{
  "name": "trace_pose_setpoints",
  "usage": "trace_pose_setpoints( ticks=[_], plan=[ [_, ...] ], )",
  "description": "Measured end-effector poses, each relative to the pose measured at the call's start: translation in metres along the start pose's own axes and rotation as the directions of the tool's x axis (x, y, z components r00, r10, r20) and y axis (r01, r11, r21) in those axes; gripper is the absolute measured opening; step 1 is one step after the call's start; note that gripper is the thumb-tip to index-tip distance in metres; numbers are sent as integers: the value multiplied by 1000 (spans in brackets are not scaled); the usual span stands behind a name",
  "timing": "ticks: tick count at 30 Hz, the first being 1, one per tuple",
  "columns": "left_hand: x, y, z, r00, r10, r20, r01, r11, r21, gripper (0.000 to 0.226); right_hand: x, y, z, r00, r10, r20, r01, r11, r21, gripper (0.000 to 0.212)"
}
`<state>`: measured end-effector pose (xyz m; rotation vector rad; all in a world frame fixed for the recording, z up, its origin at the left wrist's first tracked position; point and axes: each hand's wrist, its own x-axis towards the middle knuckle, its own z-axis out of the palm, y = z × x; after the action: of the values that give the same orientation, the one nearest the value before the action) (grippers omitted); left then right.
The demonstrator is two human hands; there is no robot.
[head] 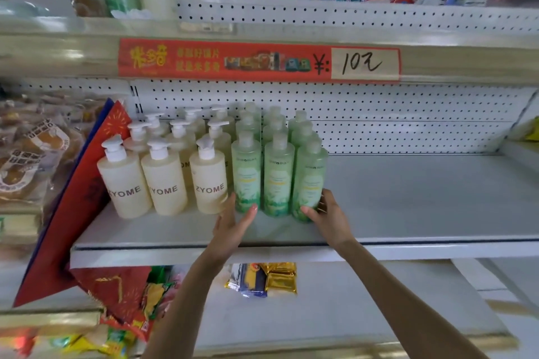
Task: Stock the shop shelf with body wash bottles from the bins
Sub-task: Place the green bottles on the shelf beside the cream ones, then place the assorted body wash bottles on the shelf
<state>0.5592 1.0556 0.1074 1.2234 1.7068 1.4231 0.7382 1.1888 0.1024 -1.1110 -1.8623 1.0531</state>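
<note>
Several green body wash bottles (278, 172) stand in three rows on the white shelf (408, 213), right of several cream pump bottles (164, 178) marked ZYOME. My left hand (233, 221) reaches to the base of the front left green bottle (246, 172), fingers straight, fingertips touching it. My right hand (326, 213) has its thumb and fingers curled round the base of the front right green bottle (309, 181). No bin is in view.
A red and blue card (73, 201) leans at the shelf's left end beside bagged snacks (29, 154). The shelf's right half is bare. Gold and blue packets (262, 278) lie on the lower shelf. A red price strip (256, 60) runs above.
</note>
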Motion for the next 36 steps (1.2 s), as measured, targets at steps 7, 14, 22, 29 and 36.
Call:
trace_pose_setpoints(
  ticks=[7,14,22,29,36],
  plan=[
    [4,-8,2,1000,12,-25,-10,999,44,86,2,3,1,1000,9,8,-9,998,-66,54],
    [6,-13,3,999,31,-25,-30,999,23,85,2,3,0,999,43,26,-41,997,-68,54],
    [-31,2,20,989,30,-147,-40,997,-68,84,-36,-14,-2,990,140,2,-140,984,113,68],
    [-74,16,75,990,81,-112,-80,997,16,63,-93,5,-40,999,11,-37,-9,999,40,43],
    [-117,2,163,996,22,-91,-34,991,-129,31,-152,81,-88,986,166,-12,-165,985,40,30]
  ],
)
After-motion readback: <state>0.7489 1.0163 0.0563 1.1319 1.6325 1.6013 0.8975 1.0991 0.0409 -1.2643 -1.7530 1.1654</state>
